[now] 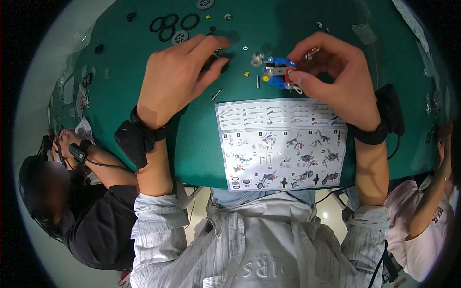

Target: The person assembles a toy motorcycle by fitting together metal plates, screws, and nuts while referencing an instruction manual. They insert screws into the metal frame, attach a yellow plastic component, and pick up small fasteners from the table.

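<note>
In my right hand (336, 72) is a partly built toy model (278, 73) of blue, red, yellow and silver pieces, pinched between thumb and fingers above the top edge of the instruction sheet (283, 132). My left hand (180, 77) hovers over the far side of the table, thumb and forefinger apart. Small metal bits show between and beside those fingertips, too blurred to name. A loose screw (217, 94) lies below the left thumb, and another screw (258, 81) is just left of the model. Nearby are a yellow piece (247, 74) and a small nut (245, 48).
Black rubber tyres (190, 21) and a grey wheel (180, 37) lie beyond my left hand. A second wheel (205, 4) is at the far edge of view. The green table (129, 62) carries more small parts. People sit close on both sides.
</note>
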Available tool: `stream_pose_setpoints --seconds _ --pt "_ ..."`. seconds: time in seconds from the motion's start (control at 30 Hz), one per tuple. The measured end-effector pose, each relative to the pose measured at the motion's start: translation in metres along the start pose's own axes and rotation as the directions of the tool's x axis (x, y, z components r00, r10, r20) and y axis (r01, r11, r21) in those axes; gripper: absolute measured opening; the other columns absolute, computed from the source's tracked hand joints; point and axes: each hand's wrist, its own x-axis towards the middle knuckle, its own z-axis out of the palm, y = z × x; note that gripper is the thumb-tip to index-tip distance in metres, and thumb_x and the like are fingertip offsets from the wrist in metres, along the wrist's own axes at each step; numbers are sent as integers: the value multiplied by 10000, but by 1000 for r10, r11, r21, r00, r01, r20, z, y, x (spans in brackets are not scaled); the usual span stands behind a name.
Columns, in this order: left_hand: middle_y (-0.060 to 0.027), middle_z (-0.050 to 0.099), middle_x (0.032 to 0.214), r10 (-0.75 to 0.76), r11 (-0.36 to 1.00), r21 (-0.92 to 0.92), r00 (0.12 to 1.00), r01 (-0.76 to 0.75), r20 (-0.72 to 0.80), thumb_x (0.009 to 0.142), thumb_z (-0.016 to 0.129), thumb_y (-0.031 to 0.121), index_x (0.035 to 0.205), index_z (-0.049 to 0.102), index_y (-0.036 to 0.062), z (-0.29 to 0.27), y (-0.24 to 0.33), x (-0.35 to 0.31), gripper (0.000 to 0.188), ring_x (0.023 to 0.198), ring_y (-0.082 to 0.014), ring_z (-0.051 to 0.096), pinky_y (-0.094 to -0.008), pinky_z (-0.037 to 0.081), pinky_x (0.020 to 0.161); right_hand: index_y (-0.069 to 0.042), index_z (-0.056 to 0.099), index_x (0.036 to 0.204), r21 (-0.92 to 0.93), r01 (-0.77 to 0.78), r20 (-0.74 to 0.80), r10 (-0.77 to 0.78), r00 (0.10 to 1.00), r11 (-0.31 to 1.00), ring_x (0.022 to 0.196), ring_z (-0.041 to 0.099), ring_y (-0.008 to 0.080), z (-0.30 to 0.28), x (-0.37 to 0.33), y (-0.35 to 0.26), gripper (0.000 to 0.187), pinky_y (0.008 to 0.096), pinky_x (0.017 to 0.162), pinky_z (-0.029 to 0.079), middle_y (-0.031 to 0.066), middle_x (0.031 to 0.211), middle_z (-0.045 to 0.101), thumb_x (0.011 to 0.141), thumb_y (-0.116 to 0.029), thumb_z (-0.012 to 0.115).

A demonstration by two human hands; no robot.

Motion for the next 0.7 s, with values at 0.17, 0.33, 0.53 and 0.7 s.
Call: stream_pose_setpoints --seconds 0.17,0.33,0.53,0.7 --pt "-86 634 819 134 954 -245 976 -174 -173 808 847 255 1236 678 99 -6 11 4 486 688 -241 647 -335 517 617 -37 716 1013 -18 16 61 -15 998 1000 831 680 71 -2 0 0 238 215 680 516 16 945 732 810 -97 824" --pt "-77 649 871 251 937 -214 959 -275 -135 770 873 339 1159 705 91 -1 19 4 492 701 -269 673 -341 522 601 -51 715 991 -44 44 72 -41 997 998 826 678 73 4 0 -2 222 222 662 514 -3 926 723 798 -86 818" --pt "-77 699 871 267 940 -156 939 -303 -218 766 867 238 1052 738 68 4 19 2 357 673 -230 683 -303 515 561 -58 710 1037 -161 218 109 -202 973 962 861 667 102 5 1 -3 279 234 667 521 -9 969 720 769 -47 787" --pt "-102 745 913 302 934 -63 873 -351 -384 735 880 136 1036 747 44 2 20 4 341 715 -239 717 -294 549 594 -28 598 1309 -97 236 115 -225 968 967 1031 645 138 6 2 -3 546 282 809 532 73 1211 654 783 56 716"
